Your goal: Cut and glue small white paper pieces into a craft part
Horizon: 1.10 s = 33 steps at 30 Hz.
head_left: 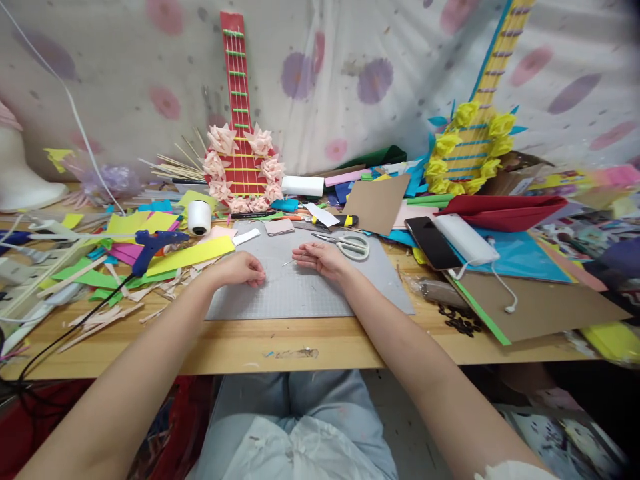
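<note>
Over the grey cutting mat (310, 307), my left hand (245, 269) is closed in a pinch, fingertips pressed together. Whatever it holds, if anything, is too small to make out. My right hand (319, 260) faces it a short gap away, its fingers fairly straight. A short, thin whitish stick (289, 263) sticks out from its thumb side and appears pinched there. Just beyond my right hand lie grey-handled scissors (354, 247). A small pinkish card piece (279, 227) and a white strip (246, 237) rest at the mat's far edge.
Behind stand a red paper guitar (241, 80) with pink flowers and a yellow one (493, 80). Left are a blue glue gun (150, 250), its cord and paper scraps (105, 313). Right are a phone (433, 243), a white power bank (467, 239) and brown cardboard (540, 310).
</note>
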Tool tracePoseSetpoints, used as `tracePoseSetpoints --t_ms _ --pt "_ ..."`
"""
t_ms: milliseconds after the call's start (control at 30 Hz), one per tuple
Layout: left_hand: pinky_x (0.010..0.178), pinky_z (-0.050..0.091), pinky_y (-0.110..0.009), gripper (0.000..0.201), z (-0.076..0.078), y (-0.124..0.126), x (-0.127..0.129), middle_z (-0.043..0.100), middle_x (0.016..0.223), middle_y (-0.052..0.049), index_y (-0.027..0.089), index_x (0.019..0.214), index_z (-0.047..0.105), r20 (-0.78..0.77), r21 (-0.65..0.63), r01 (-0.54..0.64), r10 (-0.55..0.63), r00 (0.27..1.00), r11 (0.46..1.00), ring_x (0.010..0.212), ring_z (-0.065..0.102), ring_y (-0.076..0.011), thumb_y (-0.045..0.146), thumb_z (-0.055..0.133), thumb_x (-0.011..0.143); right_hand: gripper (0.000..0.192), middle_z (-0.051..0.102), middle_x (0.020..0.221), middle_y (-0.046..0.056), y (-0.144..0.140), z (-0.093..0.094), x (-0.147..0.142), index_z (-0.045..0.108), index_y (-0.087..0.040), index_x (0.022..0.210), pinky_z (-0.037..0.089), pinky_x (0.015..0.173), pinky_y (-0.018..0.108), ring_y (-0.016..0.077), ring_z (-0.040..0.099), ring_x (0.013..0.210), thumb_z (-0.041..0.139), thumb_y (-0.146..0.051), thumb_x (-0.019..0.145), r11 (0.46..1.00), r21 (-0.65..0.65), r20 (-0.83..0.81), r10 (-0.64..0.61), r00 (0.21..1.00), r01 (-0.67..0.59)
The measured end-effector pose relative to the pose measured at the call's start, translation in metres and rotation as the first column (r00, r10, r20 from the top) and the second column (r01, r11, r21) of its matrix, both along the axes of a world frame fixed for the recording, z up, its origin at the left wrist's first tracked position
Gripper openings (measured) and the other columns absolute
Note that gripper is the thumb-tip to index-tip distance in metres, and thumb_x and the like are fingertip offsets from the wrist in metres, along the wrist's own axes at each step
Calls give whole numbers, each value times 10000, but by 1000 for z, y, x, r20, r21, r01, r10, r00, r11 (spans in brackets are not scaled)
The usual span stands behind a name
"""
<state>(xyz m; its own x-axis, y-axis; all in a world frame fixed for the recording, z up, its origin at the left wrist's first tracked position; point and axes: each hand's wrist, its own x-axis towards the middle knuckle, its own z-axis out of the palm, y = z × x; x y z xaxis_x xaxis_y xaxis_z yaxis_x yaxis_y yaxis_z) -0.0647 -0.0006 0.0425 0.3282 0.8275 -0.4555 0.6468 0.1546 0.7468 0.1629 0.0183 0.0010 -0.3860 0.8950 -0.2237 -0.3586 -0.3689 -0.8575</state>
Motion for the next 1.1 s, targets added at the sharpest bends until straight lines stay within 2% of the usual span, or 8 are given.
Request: tracePoseSetpoints --t_ms 133,300,433,667,800,967,1033,1100 --pt "553 435 -230 215 5 -4 -4 646 597 -30 144 623 644 -55 4 81 -81 995 997 571 597 -144 320 700 513 137 677 813 84 -2 2 2 542 -114 812 527 700 262 142 655 762 421 -158 857 1000 -10 9 -2 1000 2" --pt "584 438 -239 252 14 -9 -7 659 648 -48 140 648 638 -26 -127 111 -115 993 986 626 615 -159 341 710 514 141 677 807 91 -1 8 5 528 -120 824 536 683 264 141 656 747 403 -167 866 999 -28 41 -25 999 26" --pt "611 446 -260 300 12 -7 -6 667 713 -71 129 687 634 -26 -204 89 -96 995 975 662 628 -178 358 720 512 146 674 784 82 1 14 5 526 -119 804 540 645 251 145 658 730 403 -171 866 999 -10 68 -33 997 34" --pt "630 443 -260 305 15 -6 4 665 737 -68 135 699 613 -12 -167 173 -178 984 971 723 629 -186 386 695 545 177 666 754 71 5 39 4 523 -118 775 534 639 230 121 653 684 380 -152 873 998 13 107 -67 992 66" --pt "617 440 -247 293 21 -5 3 668 740 -64 138 684 613 -23 -162 204 -210 977 965 700 631 -179 378 696 537 178 663 743 69 4 45 4 523 -118 764 532 676 256 118 648 673 388 -162 871 996 17 136 -85 987 83" --pt "603 434 -244 325 20 1 8 675 728 -72 145 728 648 -53 -207 189 -204 978 960 667 624 -173 350 731 490 164 663 762 73 -1 38 -5 527 -125 748 523 702 281 119 642 674 418 -173 861 997 58 159 -52 986 43" --pt "622 433 -238 335 19 5 19 677 790 -77 148 773 642 66 -187 169 -160 985 968 715 623 -168 384 702 543 175 664 754 69 -3 36 -11 529 -130 743 518 701 279 118 641 674 408 -170 863 998 59 154 -39 987 30" --pt "623 438 -246 330 17 7 32 669 803 -71 143 789 618 185 -161 46 -16 983 986 707 617 -156 421 647 614 187 668 746 62 -4 34 -17 530 -136 745 511 697 275 110 636 655 393 -169 867 998 58 149 -14 989 5"
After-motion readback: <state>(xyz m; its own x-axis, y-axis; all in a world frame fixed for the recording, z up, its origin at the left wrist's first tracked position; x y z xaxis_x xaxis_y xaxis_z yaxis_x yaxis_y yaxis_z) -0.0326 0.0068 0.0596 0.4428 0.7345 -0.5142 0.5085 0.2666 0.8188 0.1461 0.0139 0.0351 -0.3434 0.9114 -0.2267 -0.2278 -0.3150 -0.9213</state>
